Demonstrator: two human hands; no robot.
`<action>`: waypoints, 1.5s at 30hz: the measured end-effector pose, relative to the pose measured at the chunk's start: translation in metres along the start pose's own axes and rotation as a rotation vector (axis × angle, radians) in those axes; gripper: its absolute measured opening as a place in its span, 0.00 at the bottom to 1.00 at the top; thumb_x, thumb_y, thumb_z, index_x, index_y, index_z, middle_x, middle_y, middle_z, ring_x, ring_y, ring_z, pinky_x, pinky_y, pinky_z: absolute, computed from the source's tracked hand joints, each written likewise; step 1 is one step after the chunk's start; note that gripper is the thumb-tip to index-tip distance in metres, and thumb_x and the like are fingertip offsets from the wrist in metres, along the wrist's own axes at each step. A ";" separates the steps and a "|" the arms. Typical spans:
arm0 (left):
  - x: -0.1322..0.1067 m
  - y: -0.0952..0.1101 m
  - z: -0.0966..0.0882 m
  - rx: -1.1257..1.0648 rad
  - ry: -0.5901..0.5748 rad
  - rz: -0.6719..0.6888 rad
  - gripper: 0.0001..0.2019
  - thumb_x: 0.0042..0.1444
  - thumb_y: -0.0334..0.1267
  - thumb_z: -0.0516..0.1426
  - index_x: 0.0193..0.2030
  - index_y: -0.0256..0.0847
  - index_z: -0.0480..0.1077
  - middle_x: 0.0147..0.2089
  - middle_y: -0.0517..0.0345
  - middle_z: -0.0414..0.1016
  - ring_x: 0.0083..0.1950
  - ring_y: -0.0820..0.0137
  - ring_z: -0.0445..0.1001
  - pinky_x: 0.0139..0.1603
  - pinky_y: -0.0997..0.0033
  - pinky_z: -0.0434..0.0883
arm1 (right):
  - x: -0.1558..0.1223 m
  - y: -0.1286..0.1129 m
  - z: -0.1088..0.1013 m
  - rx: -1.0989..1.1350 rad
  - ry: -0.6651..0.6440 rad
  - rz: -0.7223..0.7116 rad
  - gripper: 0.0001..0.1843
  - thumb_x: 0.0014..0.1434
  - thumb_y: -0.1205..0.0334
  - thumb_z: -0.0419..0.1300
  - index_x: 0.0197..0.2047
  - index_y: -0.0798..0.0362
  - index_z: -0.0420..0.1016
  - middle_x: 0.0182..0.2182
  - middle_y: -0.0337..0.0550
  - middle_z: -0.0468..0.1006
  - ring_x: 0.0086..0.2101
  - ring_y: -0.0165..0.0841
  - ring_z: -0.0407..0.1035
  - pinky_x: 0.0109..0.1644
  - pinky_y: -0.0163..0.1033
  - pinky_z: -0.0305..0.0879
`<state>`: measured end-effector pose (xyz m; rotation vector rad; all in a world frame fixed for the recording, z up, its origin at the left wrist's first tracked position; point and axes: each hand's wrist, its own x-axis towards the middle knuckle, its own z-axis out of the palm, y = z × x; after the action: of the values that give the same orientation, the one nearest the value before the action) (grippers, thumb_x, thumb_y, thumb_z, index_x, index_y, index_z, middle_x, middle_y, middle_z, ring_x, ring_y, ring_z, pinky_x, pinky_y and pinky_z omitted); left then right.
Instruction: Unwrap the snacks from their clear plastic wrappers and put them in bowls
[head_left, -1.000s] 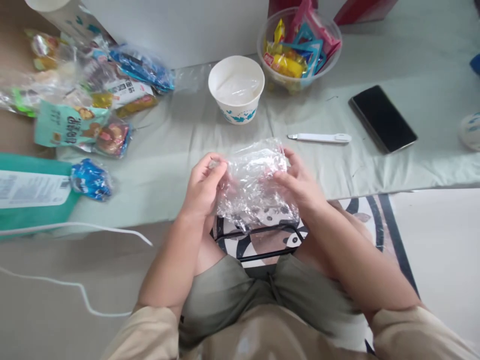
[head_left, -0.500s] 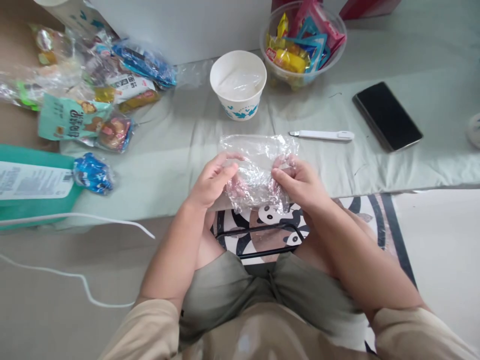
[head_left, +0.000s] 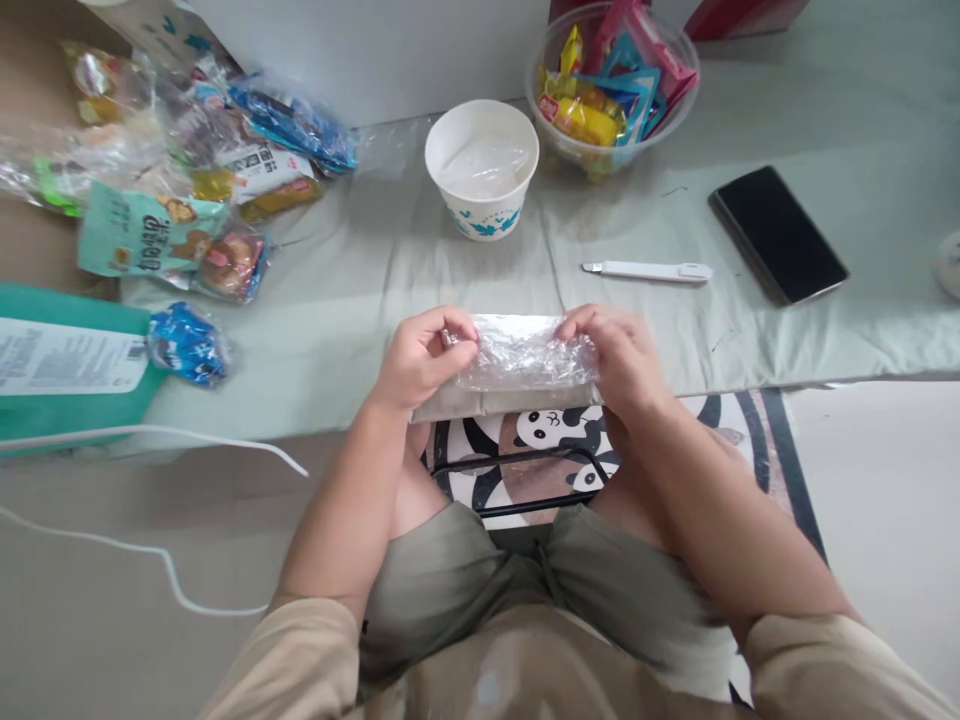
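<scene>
Both hands pinch crumpled clear plastic bag (head_left: 525, 355), stretched flat between them. Left hand (head_left: 424, 355) grips left end, right hand (head_left: 622, 350) grips right end. Bag held just above near edge of pale green mat (head_left: 345, 320). Paper cup (head_left: 481, 165), white pen (head_left: 649, 271), black phone (head_left: 778, 233) beyond.

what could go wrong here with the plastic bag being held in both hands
The left hand and right hand pinch the thin clear plastic bag at its two ends, pulled flat; it might tear or slip out of the fingertips.

The paper cup stands just beyond the hands, so a forward jerk could tip it.

The small white knife lies close to the right hand; a stray reach could catch it.
</scene>
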<state>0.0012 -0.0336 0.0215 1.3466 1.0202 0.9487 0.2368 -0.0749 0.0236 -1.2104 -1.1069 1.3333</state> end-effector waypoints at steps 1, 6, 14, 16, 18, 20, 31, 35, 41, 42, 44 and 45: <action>-0.001 -0.002 0.000 0.045 0.007 0.011 0.08 0.47 0.39 0.66 0.32 0.41 0.73 0.33 0.59 0.75 0.29 0.74 0.71 0.26 0.75 0.67 | 0.000 0.001 0.002 0.013 0.017 0.013 0.17 0.57 0.45 0.68 0.41 0.46 0.73 0.34 0.40 0.75 0.32 0.32 0.70 0.35 0.40 0.67; 0.001 -0.017 0.003 0.120 0.171 0.131 0.21 0.50 0.40 0.67 0.50 0.46 0.67 0.42 0.59 0.74 0.34 0.74 0.73 0.32 0.72 0.69 | 0.002 0.005 0.013 0.118 0.070 0.102 0.40 0.45 0.52 0.76 0.57 0.42 0.62 0.34 0.34 0.74 0.29 0.31 0.70 0.33 0.38 0.68; 0.001 -0.021 0.019 0.560 0.575 0.576 0.09 0.63 0.46 0.59 0.41 0.46 0.64 0.39 0.57 0.69 0.43 0.66 0.72 0.48 0.58 0.72 | -0.002 0.003 0.023 0.059 0.198 0.012 0.18 0.56 0.51 0.70 0.33 0.49 0.66 0.33 0.37 0.71 0.30 0.26 0.62 0.33 0.34 0.60; -0.003 -0.019 0.027 0.515 0.398 0.552 0.10 0.63 0.47 0.59 0.43 0.45 0.67 0.43 0.54 0.74 0.48 0.63 0.75 0.54 0.56 0.72 | -0.003 0.003 0.027 0.104 0.173 -0.044 0.18 0.57 0.49 0.70 0.33 0.49 0.66 0.37 0.38 0.74 0.33 0.27 0.66 0.37 0.34 0.64; -0.006 -0.021 0.033 0.385 0.246 0.452 0.14 0.63 0.48 0.60 0.50 0.45 0.69 0.52 0.49 0.76 0.56 0.61 0.75 0.61 0.55 0.71 | -0.005 0.004 0.031 0.155 0.134 -0.069 0.19 0.59 0.48 0.69 0.34 0.48 0.66 0.37 0.38 0.76 0.34 0.27 0.67 0.39 0.35 0.65; -0.007 -0.025 0.037 0.220 0.119 0.336 0.21 0.63 0.52 0.61 0.58 0.46 0.68 0.60 0.47 0.74 0.63 0.59 0.73 0.66 0.55 0.70 | -0.007 0.005 0.036 0.241 0.069 -0.068 0.19 0.60 0.46 0.69 0.35 0.47 0.66 0.37 0.37 0.76 0.34 0.27 0.68 0.40 0.35 0.67; -0.004 -0.015 0.039 -0.096 0.091 0.017 0.18 0.56 0.55 0.67 0.40 0.42 0.74 0.33 0.61 0.74 0.32 0.75 0.71 0.33 0.76 0.70 | -0.010 0.010 0.039 0.153 0.024 -0.116 0.17 0.62 0.44 0.66 0.45 0.44 0.68 0.45 0.41 0.75 0.42 0.33 0.73 0.47 0.41 0.74; -0.004 -0.013 0.038 -0.017 0.116 -0.006 0.21 0.54 0.58 0.67 0.33 0.41 0.72 0.28 0.62 0.70 0.28 0.76 0.66 0.28 0.76 0.65 | -0.008 0.012 0.028 -0.140 0.221 -0.303 0.25 0.58 0.45 0.68 0.53 0.43 0.66 0.52 0.44 0.71 0.54 0.37 0.69 0.56 0.44 0.69; -0.001 -0.006 0.039 0.146 0.076 -0.006 0.20 0.44 0.45 0.73 0.41 0.41 0.74 0.29 0.64 0.73 0.27 0.76 0.68 0.27 0.77 0.65 | 0.008 0.012 0.028 -0.061 -0.038 -0.029 0.20 0.54 0.51 0.69 0.45 0.49 0.68 0.37 0.39 0.73 0.34 0.29 0.68 0.39 0.38 0.66; 0.000 -0.005 0.039 0.113 0.066 -0.028 0.21 0.44 0.44 0.72 0.43 0.42 0.74 0.30 0.63 0.74 0.27 0.76 0.69 0.28 0.77 0.66 | 0.012 0.011 0.029 -0.019 -0.019 -0.014 0.18 0.54 0.51 0.68 0.42 0.49 0.67 0.35 0.37 0.71 0.32 0.28 0.66 0.37 0.37 0.64; 0.003 -0.006 0.038 -0.009 0.061 -0.079 0.24 0.43 0.42 0.72 0.46 0.42 0.73 0.32 0.63 0.76 0.28 0.76 0.70 0.29 0.77 0.68 | 0.020 0.008 0.030 0.086 0.020 -0.022 0.19 0.52 0.52 0.69 0.39 0.49 0.65 0.31 0.34 0.68 0.30 0.26 0.64 0.35 0.35 0.62; 0.004 -0.008 0.037 -0.081 0.075 -0.101 0.24 0.41 0.42 0.73 0.46 0.42 0.73 0.33 0.62 0.76 0.29 0.76 0.71 0.30 0.77 0.69 | 0.024 0.007 0.030 0.134 0.033 -0.027 0.20 0.51 0.52 0.70 0.39 0.48 0.64 0.30 0.33 0.67 0.30 0.26 0.63 0.35 0.35 0.62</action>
<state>0.0373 -0.0404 0.0125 1.1889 1.0850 0.9608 0.2057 -0.0517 0.0170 -1.1119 -0.9914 1.3408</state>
